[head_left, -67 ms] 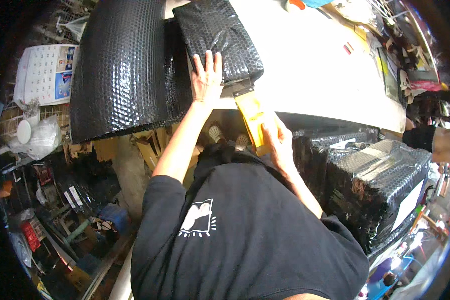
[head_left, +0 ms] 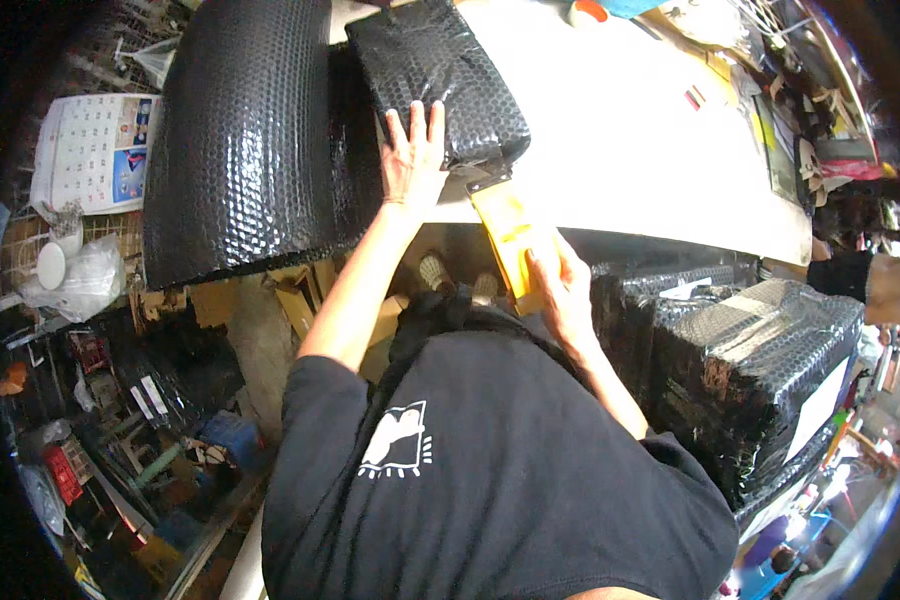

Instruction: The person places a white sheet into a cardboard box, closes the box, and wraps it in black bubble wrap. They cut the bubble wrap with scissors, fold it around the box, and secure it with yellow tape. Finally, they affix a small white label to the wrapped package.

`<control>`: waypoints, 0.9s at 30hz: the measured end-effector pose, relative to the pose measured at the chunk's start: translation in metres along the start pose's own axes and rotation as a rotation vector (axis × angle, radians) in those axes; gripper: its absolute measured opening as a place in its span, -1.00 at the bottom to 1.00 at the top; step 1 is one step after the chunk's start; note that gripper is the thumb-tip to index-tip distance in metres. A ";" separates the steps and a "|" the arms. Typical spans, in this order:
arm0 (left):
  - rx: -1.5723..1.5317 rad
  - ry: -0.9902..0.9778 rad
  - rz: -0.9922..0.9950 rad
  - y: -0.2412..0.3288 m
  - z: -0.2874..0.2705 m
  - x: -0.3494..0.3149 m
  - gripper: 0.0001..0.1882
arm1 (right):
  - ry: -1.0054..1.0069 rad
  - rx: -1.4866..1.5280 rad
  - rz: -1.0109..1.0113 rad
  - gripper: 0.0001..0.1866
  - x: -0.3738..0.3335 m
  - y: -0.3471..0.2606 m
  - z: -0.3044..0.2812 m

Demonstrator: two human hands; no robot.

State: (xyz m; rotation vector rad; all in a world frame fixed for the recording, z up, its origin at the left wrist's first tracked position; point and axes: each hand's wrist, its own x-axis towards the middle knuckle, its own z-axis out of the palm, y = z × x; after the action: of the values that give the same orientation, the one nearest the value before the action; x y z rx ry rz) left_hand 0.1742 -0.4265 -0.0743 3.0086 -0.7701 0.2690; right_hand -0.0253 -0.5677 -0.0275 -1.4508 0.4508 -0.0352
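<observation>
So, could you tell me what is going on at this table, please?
A person is wrapping a parcel in black bubble wrap on a white table. Their left hand lies flat on it, while the right hand pulls a strip of yellow tape from its edge. Other wrapped bundles sit to the right.

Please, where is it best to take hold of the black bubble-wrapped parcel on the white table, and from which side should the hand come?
Probably grip the black bubble-wrapped parcel across its near end, coming from the table's front edge. That end lies nearest the person, where the left hand already presses flat on it. The right hand holds the yellow tape strip stuck to that end, so approach from the left.
</observation>
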 end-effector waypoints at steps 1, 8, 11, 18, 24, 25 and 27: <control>-0.047 0.033 0.007 0.000 -0.022 0.008 0.16 | 0.024 -0.013 0.006 -0.45 -0.002 -0.013 -0.002; -0.549 -0.109 0.410 -0.036 -0.149 0.091 -0.29 | 0.005 0.102 -0.097 -0.42 0.009 -0.145 0.007; -0.528 -0.540 0.267 -0.065 -0.163 0.138 -0.33 | -0.032 0.025 -0.153 -0.43 0.001 -0.166 0.010; -0.549 -0.585 0.028 -0.134 -0.135 0.193 -0.07 | 0.097 0.138 0.038 -0.47 0.041 -0.103 0.038; -0.778 -0.079 -0.015 -0.178 -0.127 0.217 0.17 | 0.089 0.124 -0.270 -0.41 0.109 -0.117 0.077; -1.030 0.021 -0.099 -0.180 -0.117 0.207 0.16 | 0.093 0.133 -0.292 -0.41 0.121 -0.125 0.084; -1.385 0.221 -0.141 -0.177 -0.090 0.185 0.12 | 0.111 0.086 -0.375 -0.43 0.150 -0.141 0.096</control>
State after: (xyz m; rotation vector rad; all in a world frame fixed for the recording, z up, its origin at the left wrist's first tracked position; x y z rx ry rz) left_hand 0.4041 -0.3534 0.0498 1.6660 -0.4064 0.0124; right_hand 0.1778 -0.5393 0.0718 -1.4357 0.2586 -0.4315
